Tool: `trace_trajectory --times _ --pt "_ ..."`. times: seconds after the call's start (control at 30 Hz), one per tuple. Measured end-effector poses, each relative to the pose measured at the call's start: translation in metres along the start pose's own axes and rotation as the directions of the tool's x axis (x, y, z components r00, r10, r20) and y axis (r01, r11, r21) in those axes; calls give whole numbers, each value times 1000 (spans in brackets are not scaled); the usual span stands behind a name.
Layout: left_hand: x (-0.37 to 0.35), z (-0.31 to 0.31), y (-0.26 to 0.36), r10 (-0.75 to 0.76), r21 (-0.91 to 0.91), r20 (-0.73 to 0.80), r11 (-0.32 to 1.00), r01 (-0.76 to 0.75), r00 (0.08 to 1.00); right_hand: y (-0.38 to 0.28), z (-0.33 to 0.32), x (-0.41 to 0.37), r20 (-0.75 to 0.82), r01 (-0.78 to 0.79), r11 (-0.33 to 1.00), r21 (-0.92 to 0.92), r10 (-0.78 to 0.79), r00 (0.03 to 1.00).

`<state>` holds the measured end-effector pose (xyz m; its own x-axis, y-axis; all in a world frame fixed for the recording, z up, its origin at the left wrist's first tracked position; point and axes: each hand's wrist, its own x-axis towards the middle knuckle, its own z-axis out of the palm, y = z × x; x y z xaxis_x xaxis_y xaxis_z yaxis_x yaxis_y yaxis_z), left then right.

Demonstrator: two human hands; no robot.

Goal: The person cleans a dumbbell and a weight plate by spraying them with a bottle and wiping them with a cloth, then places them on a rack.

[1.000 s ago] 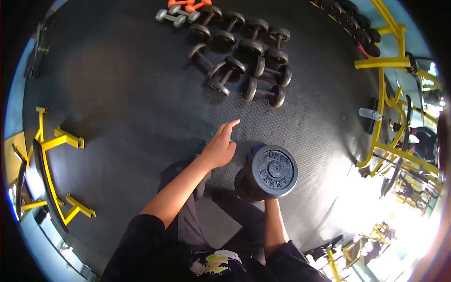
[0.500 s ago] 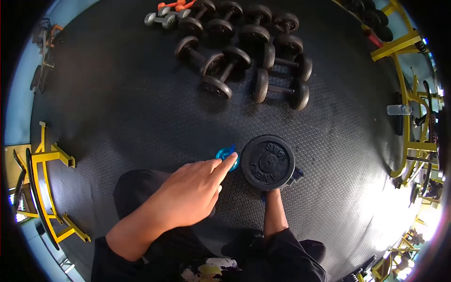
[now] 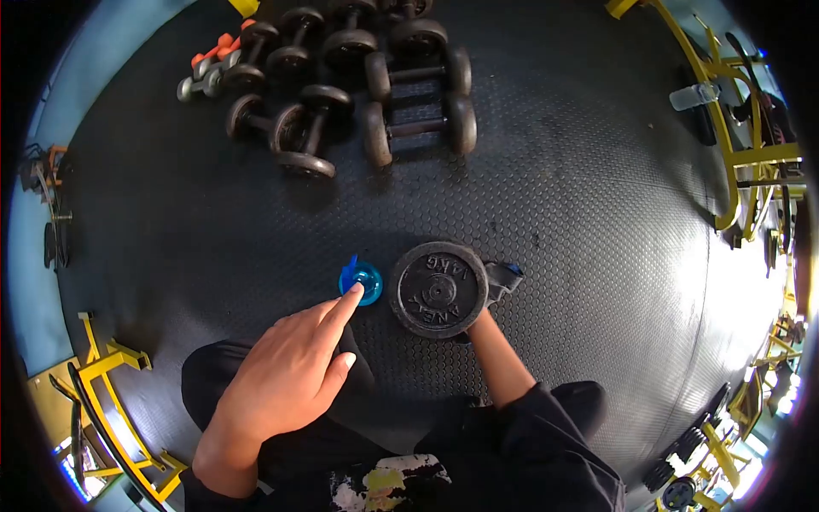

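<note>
One left hand (image 3: 290, 363) hangs palm down with its index finger stretched out and its thumb held apart, pinching nothing that shows. Its fingertip overlaps the near edge of a blue bottle (image 3: 372, 280) seen from above; whether they touch, I cannot tell. Just right of the bottle, apart from it, is the main dumbbell (image 3: 439, 290), one round end lettered "14KG" facing up. The right forearm (image 3: 505, 367) runs up to it, but the right hand is hidden behind that end, so its grip cannot be told. A grey strap (image 3: 503, 280) shows at the dumbbell's right edge.

The step in hand looks like pointing with the left while the right steadies the dumbbell. Any shift of that dumbbell would call for a firm right hold and care beside the bottle.

Farther out on the black floor (image 3: 580, 213) lie more dark dumbbells (image 3: 463, 124), with small grey dumbbells (image 3: 205, 84) and orange dumbbells (image 3: 223, 44) beyond to the left. A clear bottle (image 3: 694, 96) is near a yellow frame (image 3: 723, 162) at right.
</note>
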<state>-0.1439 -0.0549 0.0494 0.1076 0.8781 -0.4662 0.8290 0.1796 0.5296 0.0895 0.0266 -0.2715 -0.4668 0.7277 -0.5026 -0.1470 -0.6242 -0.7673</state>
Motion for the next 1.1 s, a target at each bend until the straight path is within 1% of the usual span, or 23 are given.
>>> trace_trajectory --times 0.03,0.07,0.1,0.13,0.2,0.3,0.37,0.4,0.47,0.53,0.57,0.6,0.67,0.7,0.77,0.8,0.87,0.9,0.93,0.97,1.0,1.07,1.1 --pt "0 0 3 -16 -1 20 1000 16 1000 -11 -13 2 124 205 792 -576 -163 979" --pt "0 0 5 -7 7 14 1000 7 1000 -22 -25 4 309 358 252 -899 -216 926" --pt "1 0 4 -24 -16 -4 1000 24 1000 -31 -33 6 475 392 -392 -832 -138 869" --pt "1 0 4 -46 -44 -13 998 45 999 -42 -38 8 471 388 -392 -834 -139 871" --pt "8 8 4 -90 10 -74 996 91 993 -74 -45 17 199 206 -301 -931 55 978" --pt "26 24 -13 -86 88 -110 992 96 990 -105 -78 16 0 84 -310 -947 262 965" --pt "41 35 -28 -326 185 15 930 318 945 -106 -88 10 -36 50 -312 -949 265 964" --pt "53 41 -40 -317 200 24 931 306 948 -104 -93 5 -70 32 -335 -942 287 955" --pt "78 56 -71 -519 319 72 821 474 852 -86 -111 11 -48 25 -275 -961 258 965" --pt "89 88 -134 -472 347 73 838 421 878 -55 -137 22 85 103 -67 -992 234 969" --pt "92 107 -154 -428 363 74 853 376 901 -50 -140 22 64 64 9 -998 203 977" --pt "93 124 -161 -425 367 70 853 373 903 -52 -137 27 64 63 10 -998 196 978" --pt "87 151 -173 -306 182 36 938 295 951 -55 -126 35 -106 -111 37 -993 132 986" --pt "90 167 -179 -300 184 36 939 289 953 -54 -129 38 -110 -116 38 -993 127 986" --pt "92 200 -188 -127 -238 -231 969 70 965 -44 -131 43 8 -12 91 -996 214 977" --pt "94 218 -196 -134 -238 -229 968 78 964 -42 -131 42 13 -8 93 -996 220 975" --pt "105 235 -186 -92 -380 -491 918 -118 866 -43 -133 43 45 35 57 -998 199 979" --pt "103 236 -170 -117 -324 -515 944 -67 849 -44 -133 45 52 42 57 -997 195 979" --pt "110 245 -174 -120 -322 -520 944 -65 846 -41 -135 47 26 31 -13 -999 247 969" --pt "121 259 -187 -142 -314 -598 947 -67 789 -41 -134 49 -3 23 -85 -996 293 956" --pt "127 268 -192 -163 -305 -669 950 -68 725 -48 -128 44 2 29 -86 -996 291 957" --pt "121 250 -159 -237 -392 -680 917 -71 694 -77 -107 18 -20 24 -289 -957 150 989" --pt "120 236 -143 -353 -544 -619 837 -59 702 -92 -99 9 -7 35 -288 -957 144 990"
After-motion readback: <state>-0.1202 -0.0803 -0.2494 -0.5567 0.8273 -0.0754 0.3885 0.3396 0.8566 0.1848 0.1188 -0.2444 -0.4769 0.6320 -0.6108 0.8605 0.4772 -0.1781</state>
